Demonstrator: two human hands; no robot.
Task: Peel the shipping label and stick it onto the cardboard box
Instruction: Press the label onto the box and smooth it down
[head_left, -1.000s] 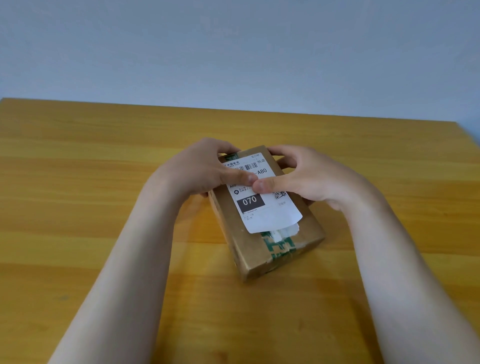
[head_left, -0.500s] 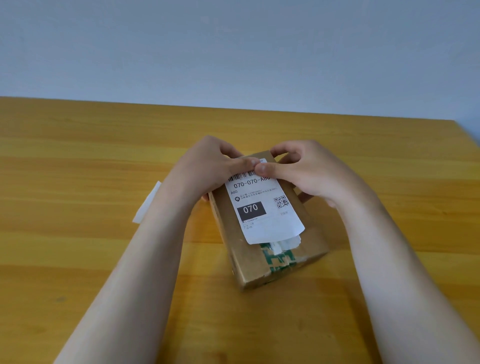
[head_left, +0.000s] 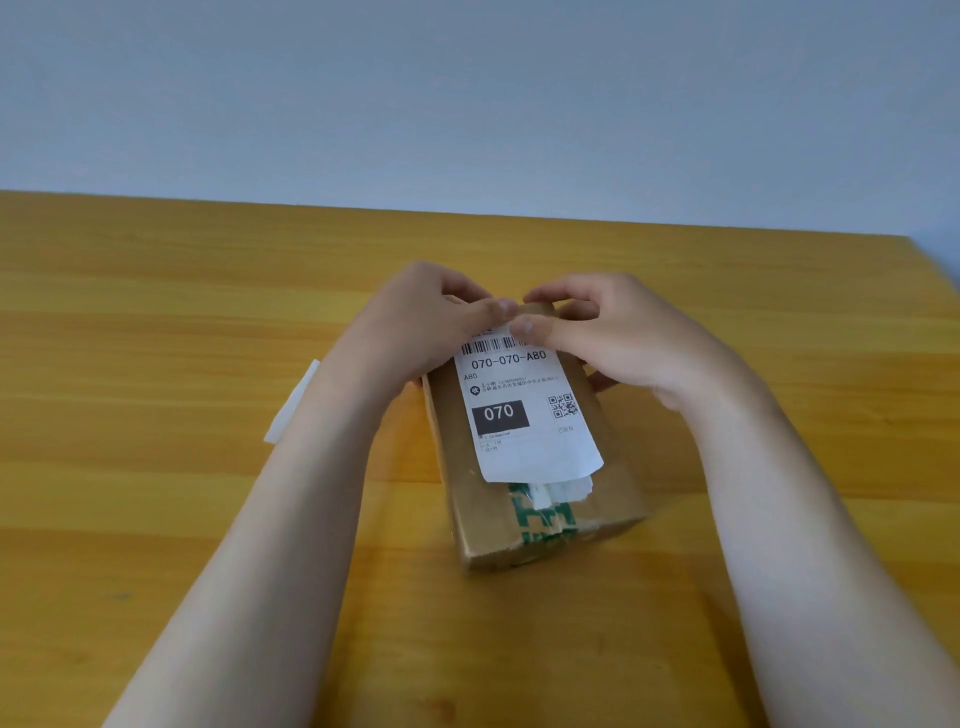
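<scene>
A brown cardboard box (head_left: 613, 499) with green printed tape lies in the middle of the wooden table. A white shipping label (head_left: 524, 415) with a barcode, "070-070-A80" and a QR code lies flat on the box's top face. My left hand (head_left: 431, 322) grips the box's far left side, thumb pressing the label's far edge. My right hand (head_left: 608, 332) holds the far right side, thumb tip also on the label's far edge beside the left thumb. A torn older white label remnant (head_left: 558, 491) peeks out below the new one.
A white strip of backing paper (head_left: 291, 402) lies on the wooden table (head_left: 156, 312) to the left of my left forearm. A pale blue-grey wall stands behind the table's far edge.
Both thumbs have slid away from me along the label, from its middle to its far edge, uncovering the barcode and number. The backing strip at left has come into view.
</scene>
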